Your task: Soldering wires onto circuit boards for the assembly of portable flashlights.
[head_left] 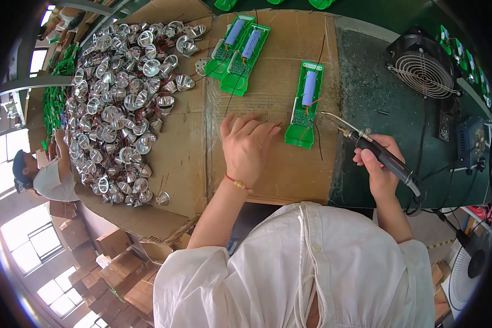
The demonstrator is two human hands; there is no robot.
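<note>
- Holding soldering iron: right grip clamped round its black handle, bent tip just beside the circuit board.
- Board and blue cell sit in the lone green housing, on cardboard covering part of the desk.
- Left grip: thumb and index together, left of that housing; can't tell what's pinched.
- Silver reflector pile farther left.

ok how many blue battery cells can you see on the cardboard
3. The left cell and middle cell lie in two neighbouring green cases near the top; the right cell lies in another green case, near the soldering iron. Any under the reflector pile would be hidden.
</note>
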